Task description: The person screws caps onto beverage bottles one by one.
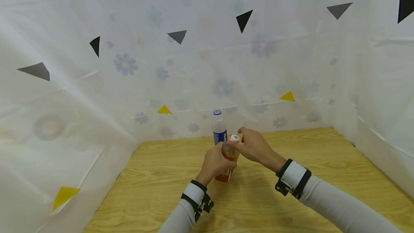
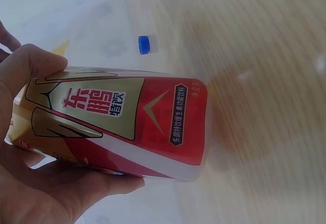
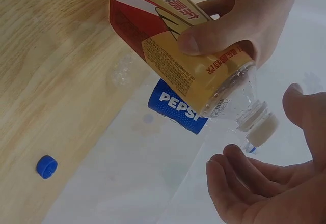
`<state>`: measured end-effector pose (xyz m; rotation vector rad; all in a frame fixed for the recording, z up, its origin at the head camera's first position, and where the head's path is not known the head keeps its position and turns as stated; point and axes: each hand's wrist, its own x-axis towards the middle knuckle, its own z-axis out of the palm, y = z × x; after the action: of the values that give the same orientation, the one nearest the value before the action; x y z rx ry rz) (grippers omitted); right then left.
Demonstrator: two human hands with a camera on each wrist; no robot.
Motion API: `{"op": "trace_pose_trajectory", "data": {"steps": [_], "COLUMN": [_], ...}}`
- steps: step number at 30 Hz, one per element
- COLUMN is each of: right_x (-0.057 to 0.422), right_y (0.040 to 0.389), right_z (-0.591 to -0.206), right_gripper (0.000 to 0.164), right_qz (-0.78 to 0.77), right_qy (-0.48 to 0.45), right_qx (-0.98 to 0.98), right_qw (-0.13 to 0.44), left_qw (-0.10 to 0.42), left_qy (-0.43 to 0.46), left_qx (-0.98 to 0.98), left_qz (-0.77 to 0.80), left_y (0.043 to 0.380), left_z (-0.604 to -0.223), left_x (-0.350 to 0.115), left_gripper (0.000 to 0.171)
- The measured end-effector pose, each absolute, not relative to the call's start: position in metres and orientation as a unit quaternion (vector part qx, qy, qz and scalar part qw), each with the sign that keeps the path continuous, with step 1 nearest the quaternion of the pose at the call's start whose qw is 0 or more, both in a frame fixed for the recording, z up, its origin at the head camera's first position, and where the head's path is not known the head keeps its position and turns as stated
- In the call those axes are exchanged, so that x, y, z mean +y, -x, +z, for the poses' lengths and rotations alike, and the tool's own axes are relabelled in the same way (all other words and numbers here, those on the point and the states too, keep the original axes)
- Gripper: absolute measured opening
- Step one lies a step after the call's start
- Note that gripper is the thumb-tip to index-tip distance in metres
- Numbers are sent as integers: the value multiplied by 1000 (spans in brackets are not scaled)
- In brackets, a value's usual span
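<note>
My left hand point(image 1: 216, 161) grips a red and gold drink bottle point(image 2: 97, 107) round its upper body. The bottle leans, and a white cap point(image 3: 263, 129) sits on its neck. Beside that cap is my right hand point(image 1: 253, 146); in the right wrist view its thumb and loosely bent fingers stand apart on either side of the cap, with a gap showing. Behind stands a clear Pepsi bottle point(image 1: 220, 132) with a blue label and a capless mouth, partly hidden by the drink bottle. A blue bottle cap point(image 3: 47, 167) lies on the table.
The wood-grain table point(image 1: 168, 175) reaches back to a pale plastic sheet point(image 1: 207, 67) printed with flowers. Black, grey and yellow triangles are stuck on the sheeting, which also encloses the left and right sides.
</note>
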<state>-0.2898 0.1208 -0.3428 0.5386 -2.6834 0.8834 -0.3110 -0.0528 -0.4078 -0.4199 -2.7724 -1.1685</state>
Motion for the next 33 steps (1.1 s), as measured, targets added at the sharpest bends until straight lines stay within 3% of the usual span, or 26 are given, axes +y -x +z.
{"op": "trace_pose_trajectory", "data": {"steps": [8,20,33], "right_x": [122,122,120], "right_y": [290,288,286], "right_z": [-342,-342,-342], "right_gripper": [73,42,34], "right_qz": [288,292,316], "right_qy": [-200,-251,-245], "right_qx": [-925,-910,-902], "right_qw": [146,155,161], "left_qw": [48,50,55], "left_qy": [138,139,140], "left_qx": [-912,-907,-909], "left_qz": [-382,-395,-389], "left_y": [311,308,306], "left_z": [-408,-406,-405], "left_x": [-52,-54,-55], "left_gripper": [66,67,67]}}
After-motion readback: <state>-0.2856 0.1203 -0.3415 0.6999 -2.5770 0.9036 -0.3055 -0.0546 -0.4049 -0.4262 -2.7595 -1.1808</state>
